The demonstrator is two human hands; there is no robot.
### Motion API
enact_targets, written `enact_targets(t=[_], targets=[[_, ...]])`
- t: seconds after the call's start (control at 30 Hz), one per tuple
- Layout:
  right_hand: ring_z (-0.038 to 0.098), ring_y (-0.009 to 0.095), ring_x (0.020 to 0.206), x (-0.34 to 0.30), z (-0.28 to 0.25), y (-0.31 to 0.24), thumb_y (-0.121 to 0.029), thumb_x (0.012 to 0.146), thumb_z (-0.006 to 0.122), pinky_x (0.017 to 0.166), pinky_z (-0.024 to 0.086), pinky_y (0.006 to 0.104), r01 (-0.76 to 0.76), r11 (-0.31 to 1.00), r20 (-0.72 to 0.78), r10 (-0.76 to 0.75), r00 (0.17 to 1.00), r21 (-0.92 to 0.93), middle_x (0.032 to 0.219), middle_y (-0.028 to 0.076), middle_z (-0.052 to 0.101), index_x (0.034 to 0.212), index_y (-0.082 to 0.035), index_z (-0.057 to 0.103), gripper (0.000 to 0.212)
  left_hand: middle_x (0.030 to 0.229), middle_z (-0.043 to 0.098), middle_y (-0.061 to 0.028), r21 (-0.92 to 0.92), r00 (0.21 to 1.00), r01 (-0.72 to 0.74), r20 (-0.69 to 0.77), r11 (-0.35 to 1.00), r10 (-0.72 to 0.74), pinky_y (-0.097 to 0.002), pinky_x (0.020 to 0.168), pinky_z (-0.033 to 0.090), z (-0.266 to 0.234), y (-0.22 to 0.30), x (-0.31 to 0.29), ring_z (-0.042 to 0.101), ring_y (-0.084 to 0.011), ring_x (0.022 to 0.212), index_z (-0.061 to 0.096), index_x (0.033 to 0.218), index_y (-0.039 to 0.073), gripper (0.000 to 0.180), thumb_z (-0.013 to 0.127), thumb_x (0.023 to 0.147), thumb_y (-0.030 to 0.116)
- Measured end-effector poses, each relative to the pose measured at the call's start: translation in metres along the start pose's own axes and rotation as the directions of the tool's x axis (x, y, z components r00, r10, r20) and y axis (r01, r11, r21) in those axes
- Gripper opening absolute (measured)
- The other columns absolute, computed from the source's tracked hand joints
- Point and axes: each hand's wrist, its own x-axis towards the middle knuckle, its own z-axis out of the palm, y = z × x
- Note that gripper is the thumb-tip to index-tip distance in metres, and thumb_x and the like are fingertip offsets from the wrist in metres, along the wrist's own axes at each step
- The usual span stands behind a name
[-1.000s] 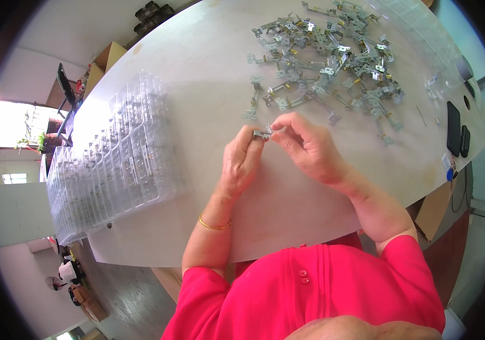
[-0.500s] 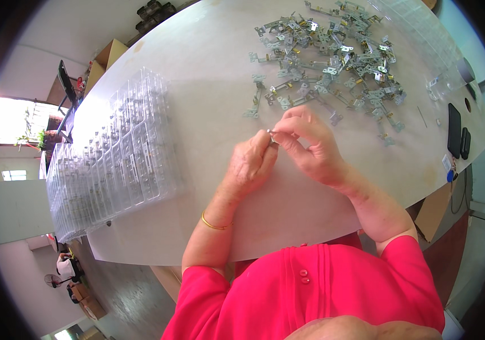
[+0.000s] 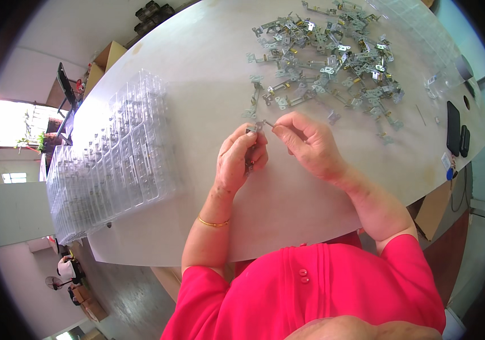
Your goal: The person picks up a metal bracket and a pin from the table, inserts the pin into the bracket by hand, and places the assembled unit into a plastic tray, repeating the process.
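Note:
Near the middle of the table, my left hand (image 3: 234, 158) is closed round a metal bracket (image 3: 251, 130), whose end sticks up past the thumb and whose lower part shows under the fingers. My right hand (image 3: 313, 146) is closed in a pinch on a thin small metal piece (image 3: 268, 123). Its tip reaches to the bracket's upper end; whether the two touch I cannot tell. Beyond my hands lies a loose pile of similar metal brackets (image 3: 333, 71), silvery with some brass-coloured parts.
Clear plastic trays (image 3: 146, 153) holding metal parts stand stacked at the left. More clear trays (image 3: 412, 25) lie at the far right, with a clear container (image 3: 452, 76) beside them. A black phone-like slab (image 3: 453, 129) and a thin rod (image 3: 421, 115) lie at the right.
My hands have moved apart, the left one leftward and turned, so more of the bracket shows. The right hand's thin piece has come into clearer view.

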Motion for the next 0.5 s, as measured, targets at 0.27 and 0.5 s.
enact_targets(t=[0.27,0.5], targets=[[0.04,0.003,0.059,0.0006,0.0009,0.0008,-0.01,0.098,0.065,0.05,0.034,0.0248,-0.011,0.999,-0.008,0.011,1.0,-0.044,0.065,-0.004,0.05,0.093,-0.004,0.063,0.008,0.062,0.041,-0.002,0.095,0.999,-0.047,0.016,0.994,0.046,-0.0282,0.051,0.034,0.0001,-0.001,-0.0008,0.041,-0.0149,0.053,0.054,0.09,0.003,0.022,0.043,0.099,0.02],[0.049,0.007,0.061,0.002,-0.0022,-0.0002,-0.01,0.099,0.061,0.055,0.042,0.0264,0.019,0.995,0.023,-0.017,1.0,-0.096,0.067,0.001,0.057,0.096,-0.003,0.062,0.008,0.064,0.045,-0.0003,0.442,0.987,-0.155,0.03,0.883,0.159,-0.0265,0.053,0.035,0.006,0.0039,-0.0044,0.041,-0.01,0.057,0.059,0.09,0.0,0.023,0.047,0.098,0.018]])
